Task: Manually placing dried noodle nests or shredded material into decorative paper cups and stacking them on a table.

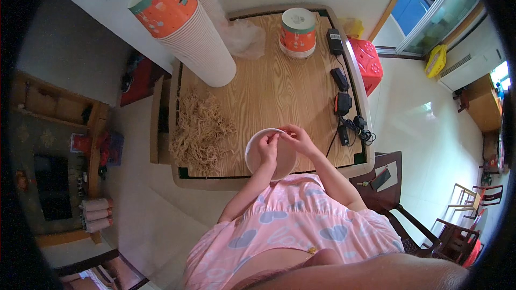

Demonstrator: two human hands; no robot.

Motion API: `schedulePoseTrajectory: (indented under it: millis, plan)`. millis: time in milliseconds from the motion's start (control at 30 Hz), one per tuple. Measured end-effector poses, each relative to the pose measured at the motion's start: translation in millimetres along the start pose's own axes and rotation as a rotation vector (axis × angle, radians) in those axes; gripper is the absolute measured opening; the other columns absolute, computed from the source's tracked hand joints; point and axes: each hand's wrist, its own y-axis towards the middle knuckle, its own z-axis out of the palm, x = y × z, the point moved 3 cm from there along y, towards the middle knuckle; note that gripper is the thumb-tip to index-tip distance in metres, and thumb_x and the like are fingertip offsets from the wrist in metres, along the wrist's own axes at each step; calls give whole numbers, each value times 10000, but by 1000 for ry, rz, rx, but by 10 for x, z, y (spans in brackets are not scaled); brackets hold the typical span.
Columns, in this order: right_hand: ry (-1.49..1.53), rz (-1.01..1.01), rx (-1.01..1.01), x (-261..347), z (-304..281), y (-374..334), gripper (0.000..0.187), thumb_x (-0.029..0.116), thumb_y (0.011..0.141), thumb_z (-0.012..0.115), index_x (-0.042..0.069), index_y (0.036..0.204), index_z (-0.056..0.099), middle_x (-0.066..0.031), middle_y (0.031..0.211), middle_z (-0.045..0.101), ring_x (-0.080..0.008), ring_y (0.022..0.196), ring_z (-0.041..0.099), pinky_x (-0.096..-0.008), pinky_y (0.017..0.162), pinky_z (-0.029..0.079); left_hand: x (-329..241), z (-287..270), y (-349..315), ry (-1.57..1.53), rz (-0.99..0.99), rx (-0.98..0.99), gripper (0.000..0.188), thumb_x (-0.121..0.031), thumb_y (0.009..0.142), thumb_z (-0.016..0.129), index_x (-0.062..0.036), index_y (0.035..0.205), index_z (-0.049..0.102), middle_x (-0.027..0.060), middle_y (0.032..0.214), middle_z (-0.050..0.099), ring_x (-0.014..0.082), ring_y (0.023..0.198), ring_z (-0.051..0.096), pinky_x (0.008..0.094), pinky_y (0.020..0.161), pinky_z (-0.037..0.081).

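A white round paper tub (250,157) rests at the table's near edge, in front of my body, with its mouth facing up. My right hand (299,139) is closed on the far right part of its rim. Reaching over the mouth, my left hand (267,148) has its fingers pinched together close to the right fingertips; whatever they hold is too small to make out. To the left lies a tangled heap of brown paper twine (201,131). Behind it stands a tall leaning stack of paper tubs (196,45), the end one printed orange and green.
A short stack of similar tubs (298,35) stands at the table's far side, with a clear plastic bag (244,37) to its left. Black adapters and cables (342,103) line the right edge. Beyond are a red stool (366,63) and a dark chair (382,182) bearing a phone.
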Motion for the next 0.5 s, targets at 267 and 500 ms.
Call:
schedulePoseTrajectory:
  millis: [267,500]
  plan:
    - [180,90,51,-166,-124,65,257,186,891,522,1,1057,591,-28,960,612,-100,880,550,-239,782,431,-21,7,-34,14,-27,-14,104,-174,780,655,-72,799,640,-73,587,499,29,463,401,190,396,279]
    - [358,186,61,-241,-118,103,192,150,878,544,9,1001,587,-8,883,606,-76,783,553,-205,685,440,23,-24,-21,-5,-48,-13,107,-184,784,656,-79,800,647,-83,567,477,19,440,377,191,376,254]
